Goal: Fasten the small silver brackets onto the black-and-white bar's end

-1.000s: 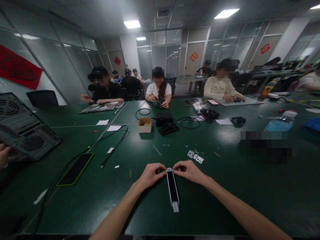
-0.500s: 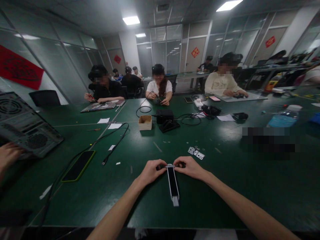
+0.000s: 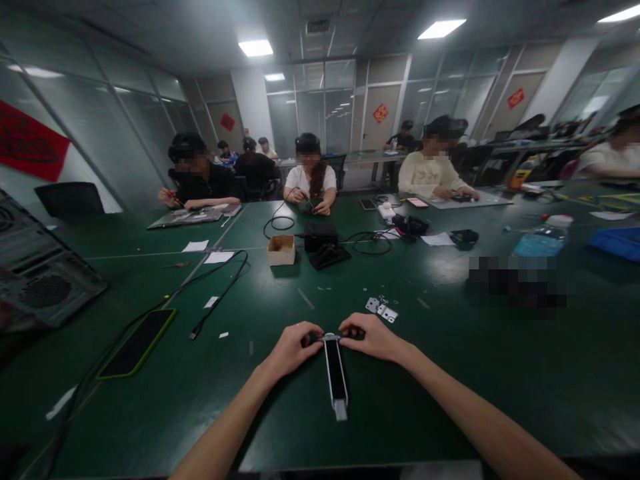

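Observation:
A long, narrow bar with a white frame, a black middle and a pale tab at its near end lies on the green table, pointing toward me. My left hand pinches at the left side of its far end, thumb and fingertips together. From the other side, my right hand has its fingers curled and pinched at the same far end. Exactly what the fingertips grip there is too small to make out. Just beyond my right hand are small metal plates with holes and several little rings.
A phone with a green edge and a black cable lie left. Further off stand a small open box and a black device. A computer case leans at far left. Co-workers sit across the table.
The view has turned slightly right, so the scene sits further left. Both hands stay at the bar's far end. Another person's hand by the computer case has mostly left view.

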A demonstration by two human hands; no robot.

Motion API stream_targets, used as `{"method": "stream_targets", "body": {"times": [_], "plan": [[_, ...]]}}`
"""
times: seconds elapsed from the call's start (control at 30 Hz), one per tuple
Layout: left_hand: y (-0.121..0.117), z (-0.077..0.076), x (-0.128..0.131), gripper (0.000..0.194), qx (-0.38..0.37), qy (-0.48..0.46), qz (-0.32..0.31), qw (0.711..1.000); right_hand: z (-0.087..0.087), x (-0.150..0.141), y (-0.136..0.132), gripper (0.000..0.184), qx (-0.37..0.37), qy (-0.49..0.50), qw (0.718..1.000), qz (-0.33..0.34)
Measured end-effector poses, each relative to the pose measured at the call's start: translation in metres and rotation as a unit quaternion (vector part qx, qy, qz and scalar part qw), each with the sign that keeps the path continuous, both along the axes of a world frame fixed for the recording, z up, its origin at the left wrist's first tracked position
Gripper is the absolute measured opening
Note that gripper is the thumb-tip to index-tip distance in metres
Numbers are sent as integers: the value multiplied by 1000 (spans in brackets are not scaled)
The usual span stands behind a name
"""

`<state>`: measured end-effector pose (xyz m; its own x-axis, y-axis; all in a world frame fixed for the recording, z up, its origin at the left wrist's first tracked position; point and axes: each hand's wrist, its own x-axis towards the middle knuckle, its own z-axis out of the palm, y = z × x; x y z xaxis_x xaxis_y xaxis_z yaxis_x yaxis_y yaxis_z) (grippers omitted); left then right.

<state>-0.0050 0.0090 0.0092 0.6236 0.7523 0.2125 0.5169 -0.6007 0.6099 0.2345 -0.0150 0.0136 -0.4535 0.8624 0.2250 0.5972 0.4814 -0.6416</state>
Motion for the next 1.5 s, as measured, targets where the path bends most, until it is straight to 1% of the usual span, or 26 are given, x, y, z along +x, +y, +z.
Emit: {"method": "stream_targets", "body": {"times": [0.1,0.17,0.23,0.3,0.37,0.5,0.6,0.77,0.93,1.07,1.23,1.37,1.5], "plan": [[0,2,1,16,-10,5,1,1000,4,19,6,22,75,-11,996,-45],[1,2,0,17,-10,9,-1,1000,7,37,11,21,119,-20,988,-99],[2,1,-1,17,-11,8,-5,1000,10,59,16,21,142,-37,976,-162],[3,-1,-2,17,-13,5,-8,1000,10,80,20,21,138,-64,965,-213],[4,-3,-3,17,-16,3,-6,1000,7,97,23,22,112,-96,960,-239],[4,-4,-4,18,-25,11,-4,1000,-3,116,27,25,32,-153,958,-240],[3,-2,-3,18,-25,19,-3,999,-9,118,29,26,-1,-172,956,-239],[2,2,-1,18,-22,19,-3,1000,-11,117,33,24,-19,-188,948,-254],[2,1,-2,18,-20,12,-6,1000,-12,113,34,21,-35,-198,939,-280],[2,1,-1,19,-13,4,-8,1000,-11,110,33,21,-34,-213,934,-285],[0,4,1,21,-26,15,2,1000,-6,107,31,19,-36,-237,927,-288],[0,2,0,21,-24,6,1,1000,-3,99,31,21,-40,-255,916,-307],[-1,1,0,20,-19,-1,1,1000,-4,89,31,20,-27,-265,908,-323]]}}
